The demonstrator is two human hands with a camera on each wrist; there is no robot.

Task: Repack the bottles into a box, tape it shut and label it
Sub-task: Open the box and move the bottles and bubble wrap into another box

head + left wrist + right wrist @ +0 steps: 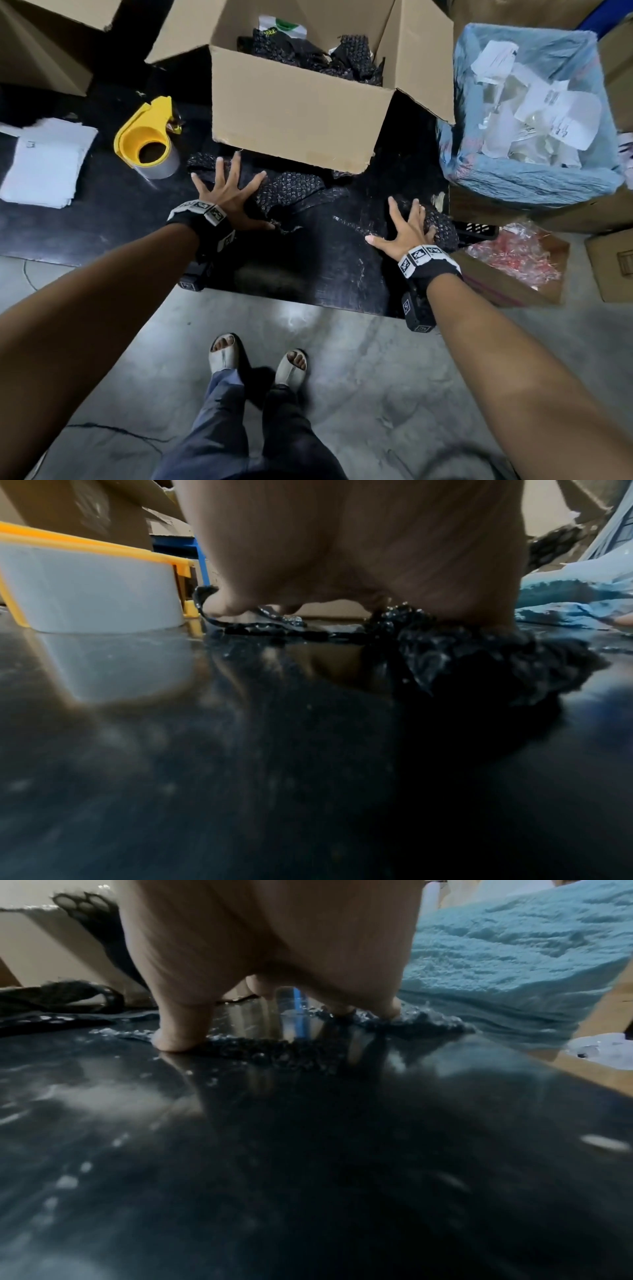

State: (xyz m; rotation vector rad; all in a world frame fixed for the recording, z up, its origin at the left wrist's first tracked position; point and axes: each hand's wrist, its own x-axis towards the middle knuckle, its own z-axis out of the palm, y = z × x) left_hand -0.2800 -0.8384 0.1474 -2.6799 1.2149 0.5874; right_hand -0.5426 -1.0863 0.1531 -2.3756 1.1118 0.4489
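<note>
An open cardboard box [294,113] stands at the back of the black table [308,274], holding crumpled black bubble wrap [308,58] and a white and green pouch. No bare bottle shows. My left hand [233,198] lies flat with fingers spread on a black bubble-wrap sheet [291,188] in front of the box. My right hand [406,228] presses, fingers splayed, on a second piece of bubble wrap [442,226] at the table's right edge. The left wrist view shows the palm [359,547] over the wrap [462,656]; the right wrist view shows the right palm [274,947] and thumb down on wrap [267,1050].
A yellow tape dispenser [147,140] with clear tape sits left of the box, and a stack of white sheets [44,161] lies further left. A bin lined with a blue bag [527,171] full of paper scraps stands at the right. More cardboard boxes surround the table.
</note>
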